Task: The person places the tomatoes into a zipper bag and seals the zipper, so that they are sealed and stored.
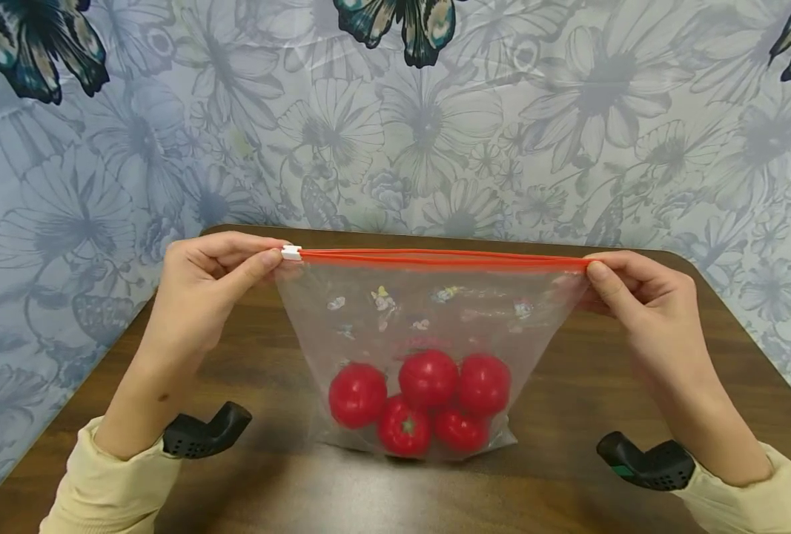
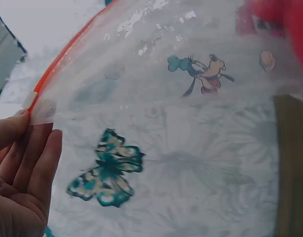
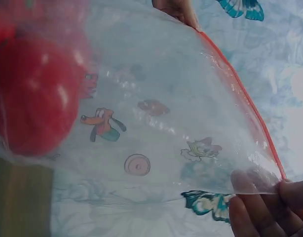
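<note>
A clear zip bag (image 1: pixel 435 311) printed with small cartoon figures hangs upright between both hands. Several red tomatoes (image 1: pixel 428 378) lie at its bottom, close over the table. Along its top runs a red zip strip (image 1: pixel 435 258), pulled straight. My left hand (image 1: pixel 215 278) pinches the left top corner at the white slider (image 1: pixel 291 253), thumb in front. At the opposite corner, my right hand (image 1: pixel 649 297) pinches the end of the strip between thumb and fingers. The right wrist view shows a tomato (image 3: pixel 38 96) through the film, with the right fingertips (image 3: pixel 240 180) partly behind the bag.
A brown wooden table (image 1: pixel 248 386) with rounded far corners lies under the bag. Behind it hangs a pale flowered wall covering (image 1: pixel 428 133) with dark teal butterflies (image 1: pixel 398 26). A black device (image 1: pixel 208 434) sits on the left wrist and another (image 1: pixel 645 460) on the right.
</note>
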### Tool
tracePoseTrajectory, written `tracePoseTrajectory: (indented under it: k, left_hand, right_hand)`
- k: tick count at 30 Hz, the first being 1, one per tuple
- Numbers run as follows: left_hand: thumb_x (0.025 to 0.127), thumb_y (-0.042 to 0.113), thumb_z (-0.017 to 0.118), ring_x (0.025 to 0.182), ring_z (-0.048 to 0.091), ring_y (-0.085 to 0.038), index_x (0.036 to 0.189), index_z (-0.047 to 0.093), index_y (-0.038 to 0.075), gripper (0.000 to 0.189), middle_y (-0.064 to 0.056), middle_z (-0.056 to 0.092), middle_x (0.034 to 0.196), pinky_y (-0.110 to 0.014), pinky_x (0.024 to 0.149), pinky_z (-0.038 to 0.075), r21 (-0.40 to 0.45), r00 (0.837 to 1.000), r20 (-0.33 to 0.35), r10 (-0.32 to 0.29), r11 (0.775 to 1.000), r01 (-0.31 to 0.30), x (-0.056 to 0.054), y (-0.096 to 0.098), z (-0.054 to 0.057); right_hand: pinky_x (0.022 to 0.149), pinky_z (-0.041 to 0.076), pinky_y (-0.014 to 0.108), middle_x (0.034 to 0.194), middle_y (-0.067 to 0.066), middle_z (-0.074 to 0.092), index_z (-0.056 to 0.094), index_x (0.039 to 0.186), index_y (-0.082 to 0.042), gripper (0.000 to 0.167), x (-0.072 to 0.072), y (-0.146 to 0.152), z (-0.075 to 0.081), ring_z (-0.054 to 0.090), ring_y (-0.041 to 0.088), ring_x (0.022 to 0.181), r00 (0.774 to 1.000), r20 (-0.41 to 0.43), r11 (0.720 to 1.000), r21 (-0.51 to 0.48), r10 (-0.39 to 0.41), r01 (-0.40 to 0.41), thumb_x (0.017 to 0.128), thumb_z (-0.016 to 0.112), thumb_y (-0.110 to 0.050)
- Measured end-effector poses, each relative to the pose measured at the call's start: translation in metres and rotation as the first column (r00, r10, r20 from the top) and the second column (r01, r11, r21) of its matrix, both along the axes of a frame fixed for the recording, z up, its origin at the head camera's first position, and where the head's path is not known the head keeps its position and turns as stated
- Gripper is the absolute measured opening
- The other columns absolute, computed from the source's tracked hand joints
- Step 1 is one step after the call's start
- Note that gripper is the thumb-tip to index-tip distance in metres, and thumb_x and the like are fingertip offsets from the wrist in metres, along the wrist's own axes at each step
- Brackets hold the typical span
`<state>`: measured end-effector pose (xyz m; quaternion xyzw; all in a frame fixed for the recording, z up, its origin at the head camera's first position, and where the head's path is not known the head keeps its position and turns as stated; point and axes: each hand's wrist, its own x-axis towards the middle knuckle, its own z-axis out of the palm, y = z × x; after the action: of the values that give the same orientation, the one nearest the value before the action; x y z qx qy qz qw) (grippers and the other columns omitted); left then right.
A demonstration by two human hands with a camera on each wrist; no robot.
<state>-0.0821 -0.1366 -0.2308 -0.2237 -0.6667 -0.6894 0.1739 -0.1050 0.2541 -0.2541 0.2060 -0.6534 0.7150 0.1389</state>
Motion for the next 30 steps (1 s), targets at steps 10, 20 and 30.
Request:
tracePoseTrajectory:
  k: [10,20,30]
  left_hand:
    - [0.082,-0.015,0.062,0.077,0.068,-0.025,0.095,0.066,-0.015,0.013,-0.021,0.068,0.084,-0.029,0.077,0.053,0.011,0.998,-0.04,0.047,0.999,-0.046,0.009,0.002,0.009]
    - [0.082,-0.012,0.064,0.073,0.068,-0.027,0.092,0.065,-0.016,0.011,-0.021,0.068,0.082,-0.032,0.075,0.054,0.171,0.999,-0.038,0.03,0.985,-0.023,-0.001,0.009,-0.003]
    - [0.083,-0.008,0.065,0.071,0.068,-0.023,0.09,0.066,-0.015,0.01,-0.016,0.069,0.08,-0.03,0.069,0.055,0.378,0.987,-0.072,0.14,0.92,-0.103,-0.012,0.024,-0.019]
  right_hand:
    - [0.08,0.052,0.026,0.084,0.017,0.069,0.058,0.1,0.019,0.014,0.004,0.003,0.01,0.068,0.022,0.078,0.994,-0.079,0.996,-0.032,0.08,-0.083,0.091,0.052,0.011]
    - [0.074,0.054,0.026,0.081,0.015,0.069,0.061,0.098,0.015,0.014,-0.005,-0.001,0.008,0.068,0.021,0.077,0.998,-0.016,0.997,-0.05,0.059,-0.059,0.092,0.054,0.003]
    - [0.071,0.055,0.029,0.079,0.018,0.067,0.063,0.091,0.012,0.013,-0.014,-0.01,-0.002,0.066,0.023,0.073,0.982,0.006,0.939,-0.294,0.191,-0.18,0.093,0.052,0.004]
